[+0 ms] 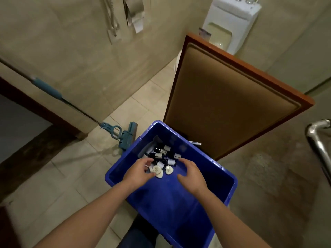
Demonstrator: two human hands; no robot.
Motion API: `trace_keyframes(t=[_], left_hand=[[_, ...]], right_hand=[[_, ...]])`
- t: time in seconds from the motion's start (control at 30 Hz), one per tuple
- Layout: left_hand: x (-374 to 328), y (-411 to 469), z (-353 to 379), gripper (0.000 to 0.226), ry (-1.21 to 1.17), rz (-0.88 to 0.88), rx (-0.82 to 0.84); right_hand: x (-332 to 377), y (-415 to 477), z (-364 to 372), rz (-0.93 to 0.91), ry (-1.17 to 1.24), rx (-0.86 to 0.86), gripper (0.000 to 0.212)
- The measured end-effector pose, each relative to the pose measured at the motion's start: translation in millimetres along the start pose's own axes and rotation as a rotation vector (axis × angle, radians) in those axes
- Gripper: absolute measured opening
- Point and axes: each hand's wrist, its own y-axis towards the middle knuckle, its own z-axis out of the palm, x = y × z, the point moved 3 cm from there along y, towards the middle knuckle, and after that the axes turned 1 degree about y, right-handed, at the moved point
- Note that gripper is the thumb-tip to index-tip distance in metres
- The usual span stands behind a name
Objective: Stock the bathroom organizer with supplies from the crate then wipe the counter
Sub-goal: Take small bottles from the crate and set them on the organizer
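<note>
Two hands hover apart in the blue crate, right hand spread empty, left hand of unclear grip, supplies just up-frame, nearest the left.

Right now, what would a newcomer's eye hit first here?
The bright blue crate, bottom centre, with the left hand and right hand reaching into it over a heap of small dark bottles and pale soaps. Next, the teal mop on the floor at the left, and the brown panel beyond the crate.
</note>
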Motion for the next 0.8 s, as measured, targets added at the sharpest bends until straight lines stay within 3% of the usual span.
trace_keyframes(t=[0.5, 0.8], left_hand=[[55, 137, 49, 0.058, 0.015, -0.083, 0.134], [75, 158, 68, 0.042, 0.292, 0.103, 0.116]], right_hand=[[-56, 126, 65, 0.148, -0.025, 0.055, 0.061], [-71, 161, 102, 0.173, -0.116, 0.057, 0.057]])
